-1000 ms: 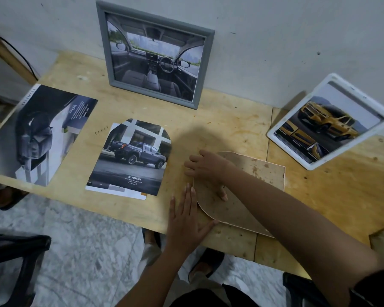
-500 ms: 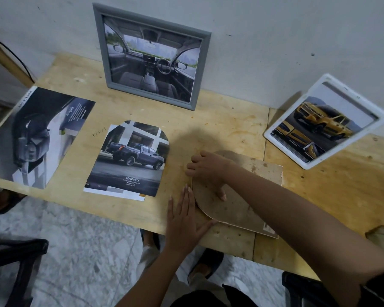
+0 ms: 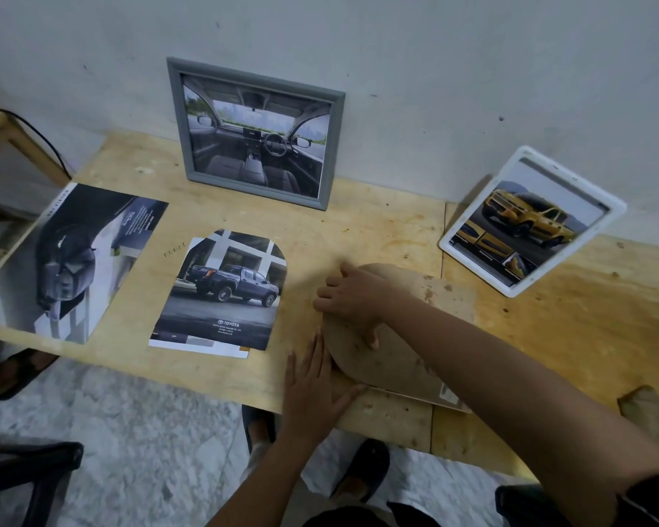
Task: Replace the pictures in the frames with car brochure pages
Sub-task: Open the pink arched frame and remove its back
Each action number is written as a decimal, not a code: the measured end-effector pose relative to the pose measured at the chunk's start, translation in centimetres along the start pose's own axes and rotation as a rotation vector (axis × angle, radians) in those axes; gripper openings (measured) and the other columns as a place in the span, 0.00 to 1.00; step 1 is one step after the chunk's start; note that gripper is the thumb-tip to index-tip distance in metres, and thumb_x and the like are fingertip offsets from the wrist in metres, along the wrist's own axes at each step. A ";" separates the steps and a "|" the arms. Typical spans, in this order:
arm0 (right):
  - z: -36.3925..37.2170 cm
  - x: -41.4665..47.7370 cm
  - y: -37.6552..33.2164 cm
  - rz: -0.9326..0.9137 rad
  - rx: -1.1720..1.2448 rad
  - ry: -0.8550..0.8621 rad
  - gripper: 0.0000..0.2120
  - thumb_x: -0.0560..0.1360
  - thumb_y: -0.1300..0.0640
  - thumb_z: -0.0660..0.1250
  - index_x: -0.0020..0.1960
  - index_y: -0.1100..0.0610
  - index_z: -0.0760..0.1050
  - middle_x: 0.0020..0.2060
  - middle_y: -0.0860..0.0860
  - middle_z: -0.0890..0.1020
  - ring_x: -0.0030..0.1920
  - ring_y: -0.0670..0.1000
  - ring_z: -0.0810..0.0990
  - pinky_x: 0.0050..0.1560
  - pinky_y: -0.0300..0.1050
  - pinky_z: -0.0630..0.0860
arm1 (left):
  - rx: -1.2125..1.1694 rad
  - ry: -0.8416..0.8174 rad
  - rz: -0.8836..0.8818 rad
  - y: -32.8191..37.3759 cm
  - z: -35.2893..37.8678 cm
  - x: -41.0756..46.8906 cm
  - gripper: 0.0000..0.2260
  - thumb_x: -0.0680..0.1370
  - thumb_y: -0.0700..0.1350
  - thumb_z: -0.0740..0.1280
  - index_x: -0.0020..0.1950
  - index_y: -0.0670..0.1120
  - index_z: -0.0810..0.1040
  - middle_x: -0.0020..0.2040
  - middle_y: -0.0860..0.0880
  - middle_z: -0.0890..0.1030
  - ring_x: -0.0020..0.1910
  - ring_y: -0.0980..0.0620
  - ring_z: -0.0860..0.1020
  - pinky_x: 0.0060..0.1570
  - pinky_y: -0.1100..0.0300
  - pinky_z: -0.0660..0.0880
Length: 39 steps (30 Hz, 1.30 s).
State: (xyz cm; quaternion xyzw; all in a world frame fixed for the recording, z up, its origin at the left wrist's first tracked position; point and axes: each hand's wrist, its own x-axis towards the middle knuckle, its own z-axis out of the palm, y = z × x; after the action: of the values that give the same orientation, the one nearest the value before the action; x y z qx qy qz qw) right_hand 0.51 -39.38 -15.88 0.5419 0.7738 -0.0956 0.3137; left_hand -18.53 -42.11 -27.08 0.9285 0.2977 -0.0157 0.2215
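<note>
1. An arch-cut brochure page lies flat on the table, just left of a brown backing board.
2. The left hand lies flat, fingers straight, against the board's near edge.
3. The right hand curls over its arched edge, thumb pressing down.

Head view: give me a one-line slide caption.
Left hand flat against, right hand gripping, an arched backing board beside the trimmed pickup page.

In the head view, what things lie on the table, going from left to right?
Large dark brochure page, arch-cut page with blue pickup, brown arch-shaped board, white frame with yellow car picture.
</note>
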 end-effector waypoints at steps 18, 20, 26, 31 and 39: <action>-2.1 -12.5 3.9 0.388 0.303 0.481 0.21 0.69 0.42 0.66 0.55 0.52 0.66 0.49 0.49 0.72 0.52 0.51 0.68 0.49 0.48 0.59 | -0.064 0.033 -0.025 0.7 0.0 0.1 0.50 0.67 0.78 0.43 0.75 0.41 0.59 0.74 0.45 0.63 0.74 0.49 0.58 0.71 0.41 0.49; -1.5 -14.9 4.3 0.563 0.439 0.617 0.20 0.70 0.40 0.66 0.51 0.53 0.66 0.46 0.48 0.71 0.49 0.51 0.68 0.46 0.47 0.59 | -0.062 0.010 -0.033 0.9 -0.1 0.2 0.51 0.66 0.78 0.42 0.75 0.41 0.59 0.74 0.45 0.63 0.74 0.48 0.58 0.71 0.41 0.49; 4.1 -21.1 1.9 1.313 1.066 0.961 0.19 0.74 0.39 0.62 0.52 0.53 0.65 0.45 0.48 0.75 0.45 0.53 0.74 0.42 0.49 0.70 | -0.054 -0.038 -0.069 0.9 -0.1 0.7 0.54 0.64 0.79 0.38 0.75 0.40 0.56 0.75 0.43 0.60 0.74 0.46 0.58 0.70 0.39 0.51; 11.8 -21.7 -5.4 2.011 1.629 1.130 0.27 0.76 0.39 0.58 0.60 0.62 0.68 0.55 0.59 0.77 0.57 0.62 0.75 0.53 0.54 0.72 | -0.091 -0.043 -0.067 1.9 -1.2 0.8 0.54 0.64 0.78 0.46 0.76 0.40 0.50 0.77 0.41 0.53 0.76 0.44 0.52 0.73 0.46 0.45; 15.9 -18.8 -15.8 2.735 2.264 1.497 0.21 0.81 0.55 0.50 0.71 0.64 0.62 0.66 0.61 0.71 0.63 0.61 0.72 0.60 0.54 0.72 | -0.165 -0.043 -0.074 1.2 -1.7 0.5 0.46 0.72 0.67 0.60 0.77 0.43 0.41 0.78 0.43 0.46 0.76 0.48 0.45 0.74 0.51 0.43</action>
State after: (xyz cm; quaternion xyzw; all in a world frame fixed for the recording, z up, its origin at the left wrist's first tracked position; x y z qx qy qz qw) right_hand -3.58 -68.02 -20.28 -0.5337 0.5685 -0.0132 0.6259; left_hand -17.65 -42.01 -25.12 0.8950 0.3270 -0.0192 0.3028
